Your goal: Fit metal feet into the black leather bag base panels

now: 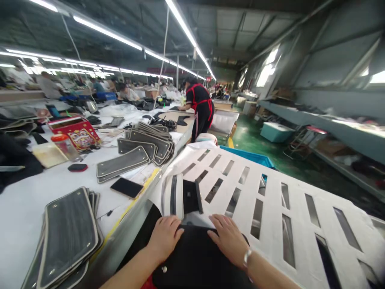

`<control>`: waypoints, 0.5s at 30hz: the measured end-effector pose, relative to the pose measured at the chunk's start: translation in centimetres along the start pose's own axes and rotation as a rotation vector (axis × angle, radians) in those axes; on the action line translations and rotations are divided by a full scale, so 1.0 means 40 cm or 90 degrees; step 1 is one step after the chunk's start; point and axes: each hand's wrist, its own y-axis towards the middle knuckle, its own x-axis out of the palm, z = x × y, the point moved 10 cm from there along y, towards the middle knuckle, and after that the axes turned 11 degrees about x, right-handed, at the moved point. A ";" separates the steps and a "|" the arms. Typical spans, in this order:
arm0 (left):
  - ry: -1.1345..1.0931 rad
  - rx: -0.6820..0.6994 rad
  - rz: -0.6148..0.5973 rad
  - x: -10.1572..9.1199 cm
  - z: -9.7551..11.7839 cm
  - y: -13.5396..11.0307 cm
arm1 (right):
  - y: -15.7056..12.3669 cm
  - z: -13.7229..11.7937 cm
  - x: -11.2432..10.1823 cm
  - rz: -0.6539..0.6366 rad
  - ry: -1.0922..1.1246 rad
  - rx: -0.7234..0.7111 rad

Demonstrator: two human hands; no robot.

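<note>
Both palms are down on the black fabric piece [195, 257] in front of the person, beside the bench [27, 200]: left hand [165, 237] and right hand [229, 237] lie flat, fingers spread, gripping nothing. It looks soft, light and limp, probably best pinched at its near edge, clear of the slotted white sheet [270, 208].

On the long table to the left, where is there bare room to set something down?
Bare white table lies between the near panel stack, the phone and the red-edged pad. Farther back it is crowded: fanned panels, red box, jar.
</note>
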 end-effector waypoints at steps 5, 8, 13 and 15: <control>-0.060 -0.069 0.051 0.010 -0.029 -0.051 | -0.055 0.161 0.055 -0.033 -0.026 0.165; -0.082 -0.094 0.045 0.009 -0.033 -0.044 | -0.046 0.160 0.071 -0.097 -0.029 0.179; -0.090 -0.113 0.061 0.001 -0.031 -0.039 | -0.016 0.146 0.072 -0.122 0.043 0.138; -0.070 -0.114 0.056 0.001 -0.029 -0.035 | 0.000 0.165 0.075 -0.107 0.083 0.155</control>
